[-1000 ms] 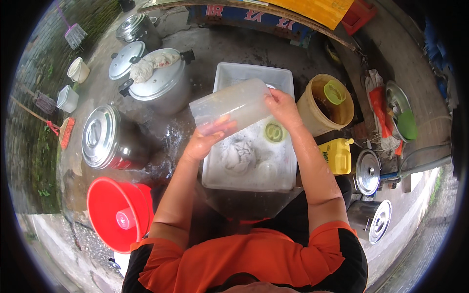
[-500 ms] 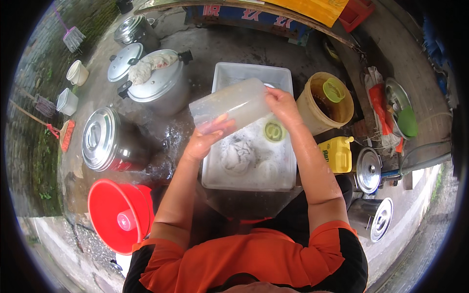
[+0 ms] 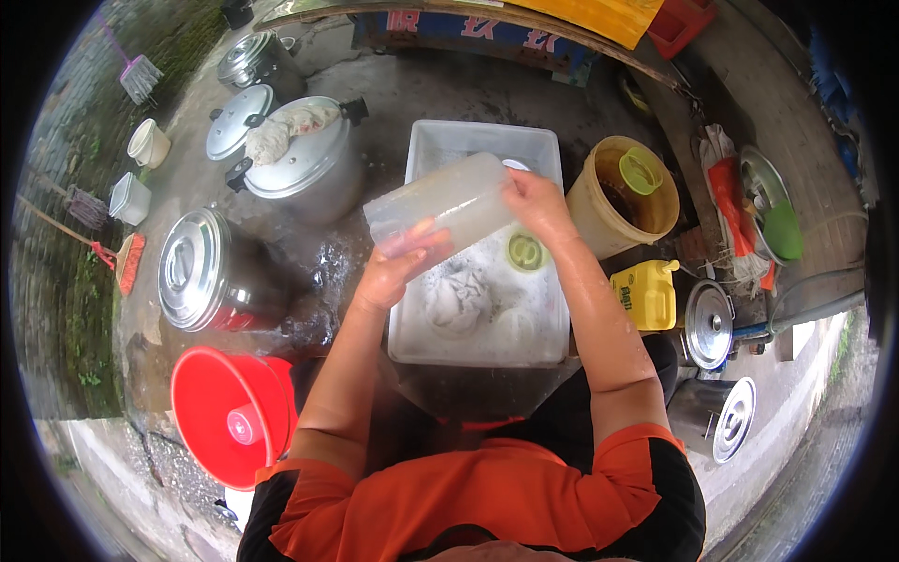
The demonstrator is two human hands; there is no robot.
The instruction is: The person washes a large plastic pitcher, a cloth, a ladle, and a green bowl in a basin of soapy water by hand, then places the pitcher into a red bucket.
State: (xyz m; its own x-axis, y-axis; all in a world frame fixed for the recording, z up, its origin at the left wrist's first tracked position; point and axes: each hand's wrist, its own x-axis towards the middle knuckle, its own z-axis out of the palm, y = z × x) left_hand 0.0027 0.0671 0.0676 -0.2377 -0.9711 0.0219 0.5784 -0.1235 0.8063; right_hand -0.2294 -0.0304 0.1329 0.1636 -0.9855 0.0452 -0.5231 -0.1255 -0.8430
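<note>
Both hands hold a translucent plastic container [image 3: 438, 208], tilted above a white rectangular tub [image 3: 479, 356] of sudsy water. My left hand [image 3: 386, 274] is closed around its lower left side, with the fingers showing through the clear wall. At the container's right end, my right hand [image 3: 538, 203] pinches the edge. Below, a wet, crumpled white cloth [image 3: 456, 302] lies in the suds. Beside it in the water is a round green plastic item [image 3: 526, 251]. Part of the tub's far half is hidden behind the container.
A beige bucket [image 3: 599, 201] with dark liquid and a green scoop stands right of the tub, above a yellow jug [image 3: 646, 295]. On the left are a red basin [image 3: 220, 384], a lidded steel pot [image 3: 192, 267] and a large aluminium pot [image 3: 300, 169] with cloth on its lid.
</note>
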